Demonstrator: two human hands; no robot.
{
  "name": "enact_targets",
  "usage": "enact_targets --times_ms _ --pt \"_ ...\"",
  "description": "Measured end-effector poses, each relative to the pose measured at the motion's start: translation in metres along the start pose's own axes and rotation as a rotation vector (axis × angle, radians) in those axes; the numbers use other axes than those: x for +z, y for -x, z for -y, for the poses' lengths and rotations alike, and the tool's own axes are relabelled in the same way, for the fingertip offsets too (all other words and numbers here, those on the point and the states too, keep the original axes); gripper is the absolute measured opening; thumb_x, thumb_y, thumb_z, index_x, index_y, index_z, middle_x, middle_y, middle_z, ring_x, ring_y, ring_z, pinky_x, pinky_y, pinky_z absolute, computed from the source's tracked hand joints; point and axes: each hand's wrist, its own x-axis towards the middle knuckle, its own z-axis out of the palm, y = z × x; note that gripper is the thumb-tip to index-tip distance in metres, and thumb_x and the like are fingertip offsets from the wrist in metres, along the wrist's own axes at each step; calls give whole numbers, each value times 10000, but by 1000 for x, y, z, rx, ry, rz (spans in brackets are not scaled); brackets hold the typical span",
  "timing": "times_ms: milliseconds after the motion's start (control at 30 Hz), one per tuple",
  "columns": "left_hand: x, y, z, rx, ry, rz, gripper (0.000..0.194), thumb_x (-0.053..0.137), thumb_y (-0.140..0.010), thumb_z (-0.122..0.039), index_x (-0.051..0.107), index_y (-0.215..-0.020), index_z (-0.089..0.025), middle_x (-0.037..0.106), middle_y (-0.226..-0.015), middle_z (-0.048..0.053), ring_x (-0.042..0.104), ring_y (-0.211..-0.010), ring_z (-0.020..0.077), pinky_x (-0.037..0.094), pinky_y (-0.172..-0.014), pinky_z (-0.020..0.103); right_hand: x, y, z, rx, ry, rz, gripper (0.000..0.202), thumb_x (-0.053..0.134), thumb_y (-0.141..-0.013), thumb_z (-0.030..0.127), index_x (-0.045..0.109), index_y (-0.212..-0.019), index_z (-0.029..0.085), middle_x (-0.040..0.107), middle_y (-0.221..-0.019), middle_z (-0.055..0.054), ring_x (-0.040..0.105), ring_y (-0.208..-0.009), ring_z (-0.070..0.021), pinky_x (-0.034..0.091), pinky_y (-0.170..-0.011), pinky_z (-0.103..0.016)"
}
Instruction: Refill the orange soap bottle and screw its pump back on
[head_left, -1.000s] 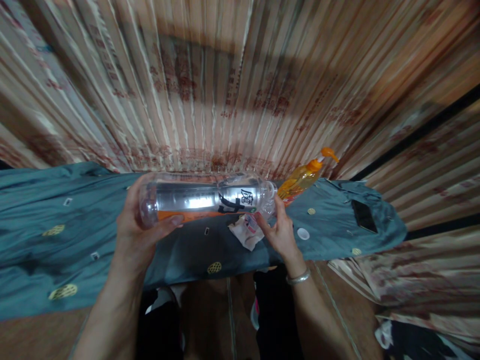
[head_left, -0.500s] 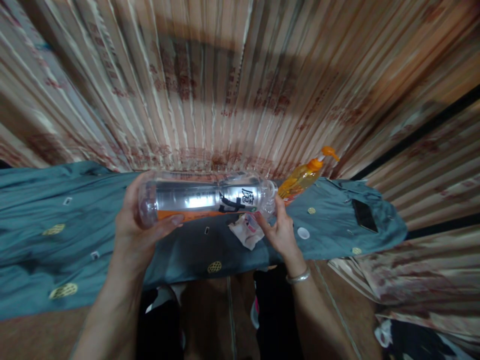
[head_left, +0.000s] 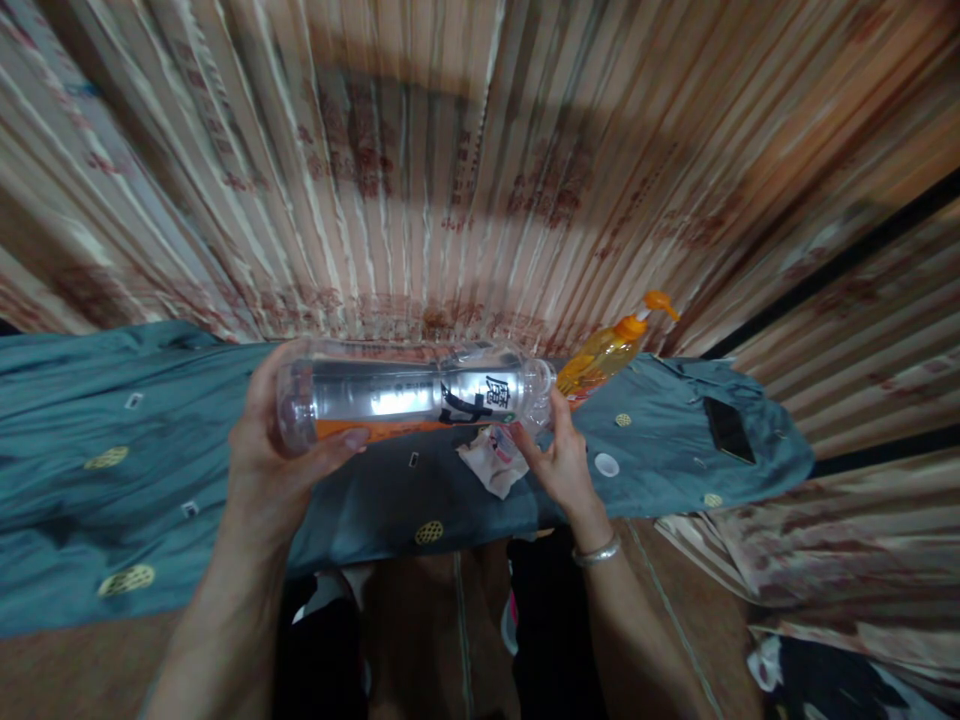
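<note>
A large clear plastic bottle [head_left: 390,395] with dark lettering and an orange strip along its label lies sideways in the air between my hands. My left hand [head_left: 277,450] is wrapped around its base end, thumb along the near side. At the neck end, my right hand [head_left: 559,450] grips with thumb and fingers. The bottle's mouth points right and no cap shows on it. Just behind my right hand stands a yellow pump bottle [head_left: 606,355] with an orange pump head, its lower part hidden. A crumpled white tissue or wrapper [head_left: 495,465] lies below the clear bottle's neck.
A teal patterned cloth [head_left: 360,510] covers the long narrow surface before me. On it, to the right, are a small white disc [head_left: 607,465] and a dark phone [head_left: 729,430]. Pleated curtains [head_left: 420,200] hang right behind. Dark bars [head_left: 840,265] cross at right.
Almost nothing differs. Both hands keep the clear bottle level in the same place, and the things on the cloth stay where they were.
</note>
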Motion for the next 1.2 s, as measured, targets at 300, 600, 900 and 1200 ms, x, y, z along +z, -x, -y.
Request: enact_targets --times_ms 300,600,900,1200 --pt "-5 0 8 99 -113 60 944 1053 -525 -568 730 -1369 -295 745 -1351 61 707 -1268 323 610 -1117 466 0 0 0 -6 -11 -7 695 685 -971 542 534 -1553 194 769 -1403 -174 799 -1191 -346 665 -998 -490" --pt "-2 0 5 80 -60 38 987 1088 -464 -525 740 -1359 -295 766 -1314 49 713 -1225 288 610 -1092 421 0 0 -1 -9 3 2 706 682 -967 538 522 -1561 190 751 -1434 -180 780 -1243 -357 648 -1037 -510" --pt "-3 1 6 62 -52 32 996 1098 -439 -501 751 -1348 -289 761 -1335 48 697 -1268 294 574 -1148 422 -2 0 2 38 -25 27 740 685 -958 534 513 -1568 152 765 -1411 -197 793 -1214 -374 652 -1033 -518" --pt "-6 -1 12 96 -82 48 999 1079 -482 -536 733 -1395 -323 748 -1379 43 696 -1297 300 574 -1160 449 -3 -1 3 66 -59 35 753 713 -939 544 526 -1556 156 784 -1365 -202 811 -1133 -370 660 -992 -528"
